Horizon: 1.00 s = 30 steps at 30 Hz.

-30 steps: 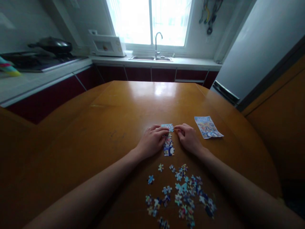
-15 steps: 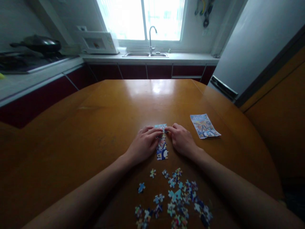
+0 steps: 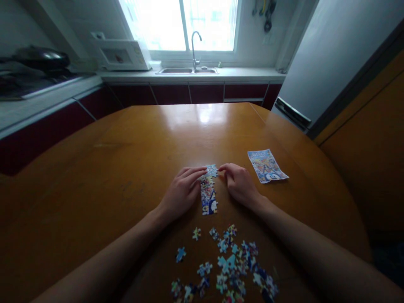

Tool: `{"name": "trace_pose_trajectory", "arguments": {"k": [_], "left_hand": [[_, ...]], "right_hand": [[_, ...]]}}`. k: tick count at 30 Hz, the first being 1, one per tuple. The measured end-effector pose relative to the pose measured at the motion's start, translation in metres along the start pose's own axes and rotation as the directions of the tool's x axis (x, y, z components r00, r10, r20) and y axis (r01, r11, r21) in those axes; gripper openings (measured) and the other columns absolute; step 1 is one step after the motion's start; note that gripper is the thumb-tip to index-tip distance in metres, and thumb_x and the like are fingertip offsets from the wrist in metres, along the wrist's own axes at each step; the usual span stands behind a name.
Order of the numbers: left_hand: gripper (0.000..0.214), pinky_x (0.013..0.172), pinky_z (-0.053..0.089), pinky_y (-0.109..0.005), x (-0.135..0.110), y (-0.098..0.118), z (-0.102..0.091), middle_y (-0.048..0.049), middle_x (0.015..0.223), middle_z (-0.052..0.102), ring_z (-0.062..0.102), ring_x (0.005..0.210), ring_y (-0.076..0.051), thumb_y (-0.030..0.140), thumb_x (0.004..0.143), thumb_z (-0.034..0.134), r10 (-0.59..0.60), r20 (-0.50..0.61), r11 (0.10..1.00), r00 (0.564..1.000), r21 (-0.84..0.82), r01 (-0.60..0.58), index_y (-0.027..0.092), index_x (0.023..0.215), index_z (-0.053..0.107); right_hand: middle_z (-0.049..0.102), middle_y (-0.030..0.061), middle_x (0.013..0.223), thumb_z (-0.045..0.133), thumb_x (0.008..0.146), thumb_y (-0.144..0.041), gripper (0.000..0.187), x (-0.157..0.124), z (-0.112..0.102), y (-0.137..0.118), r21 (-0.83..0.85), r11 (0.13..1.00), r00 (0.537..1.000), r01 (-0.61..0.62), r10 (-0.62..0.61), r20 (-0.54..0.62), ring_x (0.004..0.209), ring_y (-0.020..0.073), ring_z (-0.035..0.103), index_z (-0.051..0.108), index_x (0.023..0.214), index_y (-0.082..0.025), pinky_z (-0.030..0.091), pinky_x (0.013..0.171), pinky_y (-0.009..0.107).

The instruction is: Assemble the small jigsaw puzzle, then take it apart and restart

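Paper sheet [image 3: 267,167]: top lettering [image 3: 257,154] illegible; left fingers [image 3: 196,171] on puzzle strip [image 3: 208,192].

Daylight is streaming through the window [image 3: 210,25] ahead of the hands [image 3: 181,191], bleaching its panes to white. A pale glare is lying on the table [image 3: 203,118] beyond them, while the nearer surface is staying dim around the loose puzzle pieces [image 3: 226,264]. Wide-angle distortion is stretching the refrigerator [image 3: 344,50] to their right; fine printed details are blurring.

Puzzle strip [image 3: 208,193] on the bench [image 3: 151,143]
Left hand [image 3: 181,189] touches its left side; right hand [image 3: 239,183] beside its right; loose pieces [image 3: 223,264] below.
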<state>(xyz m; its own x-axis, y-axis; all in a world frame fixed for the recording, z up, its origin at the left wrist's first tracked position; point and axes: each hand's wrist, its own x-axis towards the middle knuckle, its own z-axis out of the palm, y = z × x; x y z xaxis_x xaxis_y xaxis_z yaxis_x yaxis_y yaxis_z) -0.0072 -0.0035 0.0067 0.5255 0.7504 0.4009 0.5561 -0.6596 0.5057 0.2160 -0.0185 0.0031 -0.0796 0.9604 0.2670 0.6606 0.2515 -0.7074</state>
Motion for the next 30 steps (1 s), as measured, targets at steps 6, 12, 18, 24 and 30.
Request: {"name": "trace_pose_trajectory", "arguments": {"k": [6,12,18,24,30], "left_hand": [[0.030,0.104,0.051,-0.049,0.0003,-0.0034,0.0009,-0.0070,0.121,0.071,0.060,0.116,-0.024,0.012,0.094,0.050,-0.028,-0.047,0.999,0.999,-0.019,0.027,0.020,0.114,0.070],[0.029,0.102,0.053,-0.050,0.0017,-0.0020,-0.0006,-0.0063,0.119,0.072,0.062,0.114,-0.024,0.011,0.092,0.050,-0.016,-0.037,1.000,0.999,-0.014,0.016,0.021,0.109,0.071],[0.028,0.102,0.052,-0.051,0.0009,-0.0043,0.0000,-0.0068,0.118,0.072,0.061,0.114,-0.025,0.013,0.093,0.050,-0.023,-0.033,1.000,0.999,-0.014,0.022,0.021,0.109,0.071],[0.028,0.102,0.052,-0.050,0.0000,-0.0041,0.0012,-0.0079,0.117,0.070,0.061,0.112,-0.025,0.012,0.092,0.051,-0.028,-0.055,0.999,0.998,-0.017,0.027,0.020,0.111,0.069],[0.026,0.103,0.051,-0.049,-0.0017,-0.0048,0.0011,-0.0076,0.120,0.068,0.058,0.115,-0.025,0.015,0.094,0.051,-0.021,-0.029,1.000,0.999,0.004,0.021,0.021,0.112,0.069]], "right_hand": [[0.075,0.0066,0.094,0.052,0.089,-0.007,0.026,-0.0006,-0.0022,-0.0030,0.010,1.000,1.000,0.021,-0.021,0.019,0.089,0.0198,0.067,0.075,0.090,-0.020,0.048,0.081,0.030],[0.075,0.0062,0.091,0.053,0.089,-0.007,0.026,-0.0018,-0.0032,-0.0057,0.001,0.999,0.998,0.033,-0.033,0.048,0.086,0.0189,0.067,0.075,0.086,-0.019,0.047,0.080,0.030],[0.074,0.0054,0.087,0.053,0.088,-0.005,0.027,-0.0018,-0.0036,-0.0052,0.012,0.999,0.998,0.032,-0.033,0.053,0.083,0.0179,0.066,0.075,0.084,-0.019,0.047,0.079,0.029],[0.076,0.0054,0.090,0.054,0.088,-0.007,0.026,-0.0016,-0.0026,-0.0039,0.023,1.000,0.999,0.010,-0.011,0.045,0.085,0.0189,0.068,0.077,0.087,-0.020,0.048,0.080,0.030],[0.077,0.0055,0.095,0.055,0.088,-0.008,0.027,-0.0020,-0.0028,-0.0032,0.027,1.000,0.999,0.004,-0.005,0.048,0.090,0.0196,0.069,0.078,0.091,-0.021,0.049,0.083,0.030]]}}
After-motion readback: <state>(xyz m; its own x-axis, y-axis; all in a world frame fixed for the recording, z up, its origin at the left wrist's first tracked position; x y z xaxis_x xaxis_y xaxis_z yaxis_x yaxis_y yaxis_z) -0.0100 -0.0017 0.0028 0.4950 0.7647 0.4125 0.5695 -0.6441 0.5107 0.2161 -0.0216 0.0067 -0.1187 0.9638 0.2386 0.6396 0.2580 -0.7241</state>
